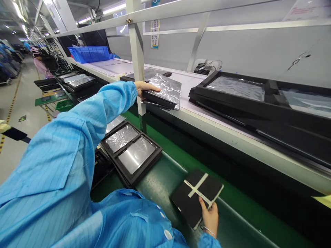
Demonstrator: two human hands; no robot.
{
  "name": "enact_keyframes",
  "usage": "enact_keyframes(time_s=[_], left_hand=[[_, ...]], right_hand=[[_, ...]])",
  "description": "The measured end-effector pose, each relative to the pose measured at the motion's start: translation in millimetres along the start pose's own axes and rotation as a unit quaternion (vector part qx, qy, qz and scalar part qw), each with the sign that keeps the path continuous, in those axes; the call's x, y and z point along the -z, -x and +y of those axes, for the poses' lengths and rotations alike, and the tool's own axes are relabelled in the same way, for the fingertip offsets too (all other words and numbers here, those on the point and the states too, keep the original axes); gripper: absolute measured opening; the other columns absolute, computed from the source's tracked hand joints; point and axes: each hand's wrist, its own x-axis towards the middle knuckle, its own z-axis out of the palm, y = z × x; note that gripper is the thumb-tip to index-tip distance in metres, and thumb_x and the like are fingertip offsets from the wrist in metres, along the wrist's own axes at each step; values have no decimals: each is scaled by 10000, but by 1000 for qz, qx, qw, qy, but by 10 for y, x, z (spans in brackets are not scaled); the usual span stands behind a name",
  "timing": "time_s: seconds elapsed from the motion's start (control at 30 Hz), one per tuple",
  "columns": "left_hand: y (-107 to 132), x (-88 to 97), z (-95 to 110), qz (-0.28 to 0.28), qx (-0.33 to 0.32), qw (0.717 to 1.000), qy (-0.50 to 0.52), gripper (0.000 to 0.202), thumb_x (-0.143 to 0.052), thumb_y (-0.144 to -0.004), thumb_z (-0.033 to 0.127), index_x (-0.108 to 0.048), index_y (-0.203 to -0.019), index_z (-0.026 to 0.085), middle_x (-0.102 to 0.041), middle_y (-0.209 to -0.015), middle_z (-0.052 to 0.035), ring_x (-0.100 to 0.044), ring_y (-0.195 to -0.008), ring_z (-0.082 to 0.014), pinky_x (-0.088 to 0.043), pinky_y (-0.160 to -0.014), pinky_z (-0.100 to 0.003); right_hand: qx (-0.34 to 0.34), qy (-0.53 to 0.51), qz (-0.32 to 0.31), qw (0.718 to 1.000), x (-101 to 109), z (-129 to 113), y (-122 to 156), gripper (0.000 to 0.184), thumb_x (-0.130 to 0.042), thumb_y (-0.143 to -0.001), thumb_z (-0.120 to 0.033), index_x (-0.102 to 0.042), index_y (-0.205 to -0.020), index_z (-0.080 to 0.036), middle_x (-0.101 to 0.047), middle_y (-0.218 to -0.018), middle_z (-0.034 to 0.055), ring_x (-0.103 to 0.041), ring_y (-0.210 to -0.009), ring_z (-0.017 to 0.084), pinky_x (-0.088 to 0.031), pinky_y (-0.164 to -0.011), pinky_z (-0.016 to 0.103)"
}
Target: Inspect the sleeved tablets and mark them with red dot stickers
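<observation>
My left hand (148, 88) reaches out over the white shelf and grips the edge of a flat black case wrapped in clear plastic film (163, 93). Another film-covered dark flat item (150, 73) lies behind it. My right hand (210, 217) is low at the front, holding a black rectangular pad (193, 196) crossed by white tape straps. On the green conveyor belt (160, 186), between my hands, lies a black tray (130, 151) with two film-covered glass panels.
The white shelf edge (232, 132) runs along the belt, with a white upright post (137, 69) beside my left hand. A large black tray (238, 93) sits on the right of the shelf. A blue plastic crate (89, 54) stands far along it. A person in pink (41, 63) works down the aisle.
</observation>
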Motion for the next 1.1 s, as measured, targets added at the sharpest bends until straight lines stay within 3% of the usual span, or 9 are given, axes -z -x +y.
enact_keyframes(time_s=[0.13,0.3,0.4,0.57,0.67,0.8,0.97,1.1], left_hand=[[-56,-37,14,-41,18,997,59,224,-760,-900,289,-661,-782,127,-701,-667,-31,-683,-869,-190,-490,-969,-409],[-101,-123,-104,-15,1,977,211,137,-818,-782,142,-692,-809,96,-723,-687,-85,-727,-757,-231,-575,-899,-446],[-79,-184,-292,0,-30,957,288,150,-830,-751,109,-705,-826,76,-736,-710,-84,-708,-664,-186,-600,-872,-404],[86,-154,-578,13,-98,935,340,188,-860,-711,154,-723,-806,66,-756,-758,-67,-694,-643,-123,-609,-796,-270],[322,-66,-701,13,-126,920,371,209,-863,-680,178,-740,-825,91,-776,-820,-55,-709,-684,-122,-605,-724,-218],[820,43,-1001,8,-148,900,411,330,-896,-608,230,-747,-880,118,-788,-846,-56,-721,-677,-157,-609,-649,-231],[1547,52,-1764,23,-91,920,380,701,-964,-488,234,-714,-1139,164,-800,-1005,-87,-763,-808,-272,-618,-639,-293],[1953,-135,-2409,33,-12,938,344,882,-995,-435,218,-678,-1257,175,-778,-1140,-110,-735,-1029,-338,-614,-793,-334]], right_hand=[[99,-67,-109,987,-155,-671,188,806,-736,-637,-722,-553,-1302,-304,-695,-1340,73,-644,-1292,336,-570,-1091,447],[178,-162,-186,953,-386,-1408,535,662,-881,-662,-565,-643,-1180,-227,-748,-1214,84,-672,-1222,344,-554,-1086,472],[188,-177,-206,944,-497,-1616,657,619,-906,-650,-549,-675,-1131,-236,-758,-1180,76,-682,-1191,339,-539,-1092,481],[177,-162,-232,943,-625,-1672,665,660,-901,-648,-598,-689,-1164,-246,-736,-1251,80,-650,-1243,350,-487,-1141,504],[151,-177,-232,945,-724,-1750,667,691,-877,-659,-651,-696,-1190,-249,-720,-1298,78,-636,-1268,350,-495,-1134,486],[122,-218,-206,946,-863,-1957,809,780,-855,-680,-669,-663,-1322,-272,-696,-1354,55,-632,-1276,337,-564,-1059,440],[41,-278,-202,938,-1065,-2187,1158,935,-857,-657,-700,-568,-1460,-316,-653,-1429,32,-575,-1364,320,-552,-1091,424],[7,-301,-258,918,-1415,-2215,1370,832,-819,-719,-706,-595,-1432,-341,-655,-1430,21,-575,-1370,304,-532,-1117,457]])
